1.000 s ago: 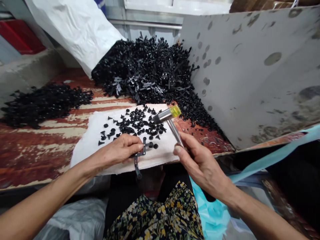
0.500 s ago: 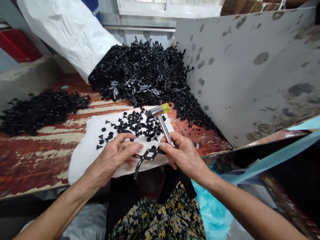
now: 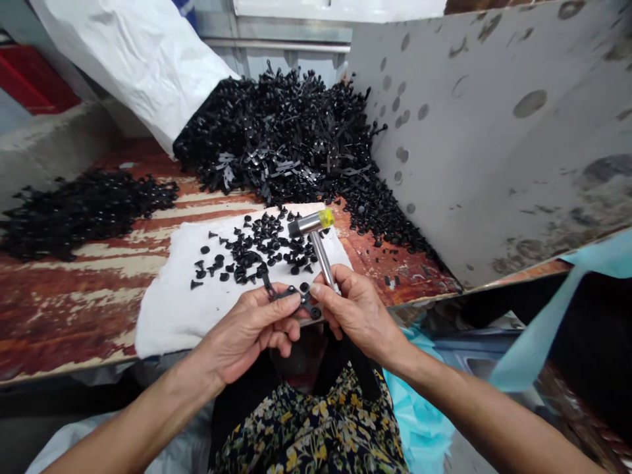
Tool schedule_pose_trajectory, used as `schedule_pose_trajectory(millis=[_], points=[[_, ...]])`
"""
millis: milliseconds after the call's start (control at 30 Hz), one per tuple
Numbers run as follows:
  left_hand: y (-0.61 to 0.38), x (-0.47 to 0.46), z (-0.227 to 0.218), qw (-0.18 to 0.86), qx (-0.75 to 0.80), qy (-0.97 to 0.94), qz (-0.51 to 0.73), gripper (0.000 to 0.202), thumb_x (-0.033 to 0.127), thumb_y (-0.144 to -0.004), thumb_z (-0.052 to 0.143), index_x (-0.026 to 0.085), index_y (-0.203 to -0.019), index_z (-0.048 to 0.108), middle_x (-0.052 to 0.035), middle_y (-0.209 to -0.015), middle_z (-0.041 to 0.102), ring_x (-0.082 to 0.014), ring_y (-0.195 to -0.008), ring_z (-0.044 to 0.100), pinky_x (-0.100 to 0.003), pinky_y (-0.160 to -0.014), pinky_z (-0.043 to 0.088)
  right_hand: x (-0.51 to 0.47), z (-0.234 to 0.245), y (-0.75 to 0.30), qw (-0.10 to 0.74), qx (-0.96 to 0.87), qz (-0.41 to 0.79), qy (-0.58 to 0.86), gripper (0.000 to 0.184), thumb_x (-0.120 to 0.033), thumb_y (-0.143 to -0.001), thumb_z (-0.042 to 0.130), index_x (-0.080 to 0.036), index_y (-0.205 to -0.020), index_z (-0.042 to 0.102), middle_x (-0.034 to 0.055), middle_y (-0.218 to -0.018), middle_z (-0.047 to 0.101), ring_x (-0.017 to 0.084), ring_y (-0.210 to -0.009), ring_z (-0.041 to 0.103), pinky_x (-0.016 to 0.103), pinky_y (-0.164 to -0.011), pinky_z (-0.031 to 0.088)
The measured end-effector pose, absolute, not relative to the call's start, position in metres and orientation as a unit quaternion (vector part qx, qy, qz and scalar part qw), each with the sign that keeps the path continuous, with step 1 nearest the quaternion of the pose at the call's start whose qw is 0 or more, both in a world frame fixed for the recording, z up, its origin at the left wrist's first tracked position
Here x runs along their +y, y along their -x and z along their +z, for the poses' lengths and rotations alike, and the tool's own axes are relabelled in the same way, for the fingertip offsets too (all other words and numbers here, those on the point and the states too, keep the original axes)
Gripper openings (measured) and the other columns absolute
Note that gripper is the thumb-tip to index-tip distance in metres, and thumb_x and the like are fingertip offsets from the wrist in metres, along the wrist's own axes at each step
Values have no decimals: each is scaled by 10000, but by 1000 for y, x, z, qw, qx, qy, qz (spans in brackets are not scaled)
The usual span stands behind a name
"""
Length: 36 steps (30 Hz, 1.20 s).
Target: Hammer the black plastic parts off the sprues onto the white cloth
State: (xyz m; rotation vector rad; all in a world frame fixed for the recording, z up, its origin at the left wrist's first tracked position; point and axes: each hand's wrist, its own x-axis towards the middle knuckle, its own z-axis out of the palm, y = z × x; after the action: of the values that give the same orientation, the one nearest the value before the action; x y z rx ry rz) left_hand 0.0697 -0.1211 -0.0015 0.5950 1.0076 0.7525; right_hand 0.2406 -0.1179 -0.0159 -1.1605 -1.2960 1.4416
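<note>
My left hand (image 3: 251,326) pinches a black hinged linkage (image 3: 292,290) of crossed flat bars between thumb and fingers, just above the cloth's front edge. A mallet (image 3: 310,225) with a silver shaft, a yellow face and a black face is gripped in my right hand (image 3: 358,309), its head pointing up and away. The right thumb and forefinger reach to the linkage's right end, beside a round black cap (image 3: 305,287); whether they grip the cap is unclear. Loose black flat-headed pins (image 3: 266,240) lie scattered on the white cloth (image 3: 165,313) beyond both hands.
A large heap of black linkages (image 3: 291,131) spills from a white sack (image 3: 143,59) at the back. Another black pile (image 3: 83,214) lies left on the worn red table (image 3: 44,316). A spotted grey panel (image 3: 474,145) stands along the right, with light-blue strips (image 3: 419,421) below.
My left hand has moved right and closed on the linkage, which has turned and lifted at its left end. The mallet stays in my right hand. The view has shifted slightly.
</note>
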Motion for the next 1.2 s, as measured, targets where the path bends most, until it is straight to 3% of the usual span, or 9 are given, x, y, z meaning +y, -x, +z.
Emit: schedule_pose_trajectory(millis=[100, 367, 600, 1200], points=[[-68, -113, -2, 737, 503, -292, 344, 279, 180, -639, 844, 141, -768, 600, -16, -594, 674, -71, -373, 511, -165, -326, 447, -119, -18, -243, 416, -543, 568, 458, 170, -357, -864, 566, -208, -790, 531, -116, -457, 429, 52, -326, 345, 181, -321, 271], [-68, -94, 7, 683, 589, -278, 331, 195, 62, -802, 655, 125, -655, 544, -76, -577, 693, -24, -261, 367, -104, -239, 223, -129, -33, -265, 466, -494, 537, 501, 276, -478, -881, 569, -214, -826, 510, -118, -467, 410, 63, -350, 372, 167, -330, 313], [-69, -89, 9, 689, 602, -266, 303, 238, 46, -823, 617, 76, -588, 595, -75, -551, 672, -10, -254, 339, -104, -232, 203, -143, -48, -270, 489, -442, 559, 504, 354, -536, -839, 622, -206, -788, 507, -76, -635, 492, 35, -379, 370, 151, -308, 341], [-75, -87, 11, 675, 620, -266, 297, 300, 50, -840, 601, 62, -541, 616, -68, -514, 648, -13, -245, 339, -114, -231, 203, -149, -56, -270, 487, -428, 583, 489, 333, -518, -831, 632, -198, -815, 541, -55, -701, 535, 27, -391, 388, 136, -308, 339]])
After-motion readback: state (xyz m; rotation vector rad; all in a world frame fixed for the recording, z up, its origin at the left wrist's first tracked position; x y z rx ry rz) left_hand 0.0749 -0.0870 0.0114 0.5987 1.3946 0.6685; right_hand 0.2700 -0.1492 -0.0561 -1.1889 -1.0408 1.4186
